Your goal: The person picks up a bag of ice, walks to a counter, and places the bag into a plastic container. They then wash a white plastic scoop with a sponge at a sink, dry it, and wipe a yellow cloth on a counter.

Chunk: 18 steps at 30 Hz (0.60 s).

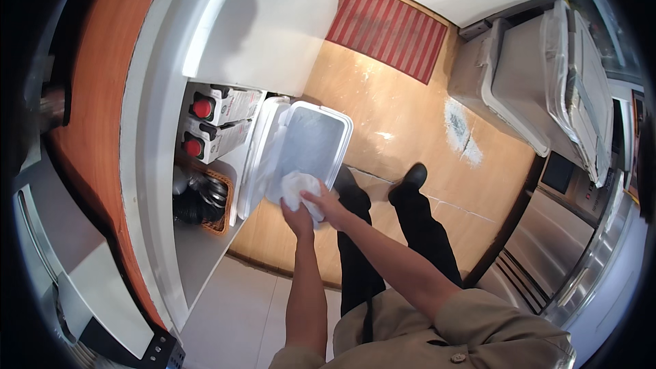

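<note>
A crumpled white bundle (299,187) is between my two hands; I cannot tell whether it is cloth, paper or thin plastic. My left hand (299,219) grips its near side, with my right hand (329,207) closed on the right side. Just beyond and partly beneath the bundle is a rectangular white plastic tub (350,136) with a greyish inside. Its near end is partly hidden by my hands and the bundle. Against the tub's left side stands another white plastic piece (256,164), perhaps a lid or second container.
Left, the low shelf (205,256) holds two boxes with red caps (202,108) (193,147) and a wicker basket (223,218) of utensils. Large grey bins (523,77) stand right, above a stainless-steel appliance (556,220). A red striped mat (387,28) lies ahead.
</note>
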Tool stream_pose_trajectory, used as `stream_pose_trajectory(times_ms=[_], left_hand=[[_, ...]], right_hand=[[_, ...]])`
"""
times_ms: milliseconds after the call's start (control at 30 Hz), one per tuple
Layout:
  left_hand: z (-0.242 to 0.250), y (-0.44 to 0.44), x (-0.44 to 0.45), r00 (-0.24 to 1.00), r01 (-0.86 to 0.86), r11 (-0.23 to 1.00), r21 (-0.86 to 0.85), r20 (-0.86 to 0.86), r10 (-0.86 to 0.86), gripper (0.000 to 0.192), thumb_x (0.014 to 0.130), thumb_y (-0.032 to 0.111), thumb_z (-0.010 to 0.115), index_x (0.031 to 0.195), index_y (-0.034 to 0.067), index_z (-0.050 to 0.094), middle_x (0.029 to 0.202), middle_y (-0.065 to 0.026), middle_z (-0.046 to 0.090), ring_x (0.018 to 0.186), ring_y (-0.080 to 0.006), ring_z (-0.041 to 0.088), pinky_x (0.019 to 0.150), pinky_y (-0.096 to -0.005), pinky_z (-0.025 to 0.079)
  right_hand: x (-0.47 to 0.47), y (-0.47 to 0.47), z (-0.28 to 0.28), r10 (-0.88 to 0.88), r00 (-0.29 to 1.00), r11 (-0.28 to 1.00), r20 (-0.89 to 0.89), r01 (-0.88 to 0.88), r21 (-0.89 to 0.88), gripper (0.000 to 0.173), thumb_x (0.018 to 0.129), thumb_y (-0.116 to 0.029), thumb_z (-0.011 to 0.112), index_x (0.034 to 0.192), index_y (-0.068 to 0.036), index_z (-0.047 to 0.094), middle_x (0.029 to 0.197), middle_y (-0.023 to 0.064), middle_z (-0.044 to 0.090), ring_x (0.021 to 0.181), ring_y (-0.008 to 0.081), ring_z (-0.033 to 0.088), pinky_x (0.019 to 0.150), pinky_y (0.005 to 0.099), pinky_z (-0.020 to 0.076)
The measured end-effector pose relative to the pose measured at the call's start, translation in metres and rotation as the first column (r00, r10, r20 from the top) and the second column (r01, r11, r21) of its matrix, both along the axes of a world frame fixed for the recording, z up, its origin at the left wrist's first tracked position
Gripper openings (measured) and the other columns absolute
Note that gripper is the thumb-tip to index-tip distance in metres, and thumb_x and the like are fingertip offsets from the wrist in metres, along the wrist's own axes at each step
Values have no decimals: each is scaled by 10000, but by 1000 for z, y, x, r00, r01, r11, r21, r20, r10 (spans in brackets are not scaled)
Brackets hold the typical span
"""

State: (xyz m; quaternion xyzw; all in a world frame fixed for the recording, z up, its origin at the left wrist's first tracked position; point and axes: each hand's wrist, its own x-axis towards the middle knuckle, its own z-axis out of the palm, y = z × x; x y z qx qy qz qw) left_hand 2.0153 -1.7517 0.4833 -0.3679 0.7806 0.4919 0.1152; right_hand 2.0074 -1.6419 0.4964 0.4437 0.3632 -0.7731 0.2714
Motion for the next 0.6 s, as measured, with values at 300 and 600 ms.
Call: stream_pose_trajectory(times_ms=[300, 600], left_hand=[[131, 35, 3, 862, 490, 834, 252, -284, -420, 551, 845, -13, 583, 1393, -33, 526, 1376, -173, 527, 1236, -289, 551, 998, -402, 488], [191, 150, -18, 902, 398, 760, 514, -71, -425, 736, 884, 126, 719, 1525, 102, 358, 1406, -125, 523, 1195, -230, 569, 842, -365, 575]], right_hand=[[-17, 65, 35, -51, 941, 994, -336, 82, 79, 376, 822, -111, 759, 1169, 9, 677, 1092, 95, 719, 1018, 186, 659, 924, 328, 494], [39, 288, 111, -235, 869, 945, -435, 309, 107, 380, 868, -48, 650, 1233, 55, 624, 1145, 96, 706, 1034, 180, 659, 944, 325, 505]])
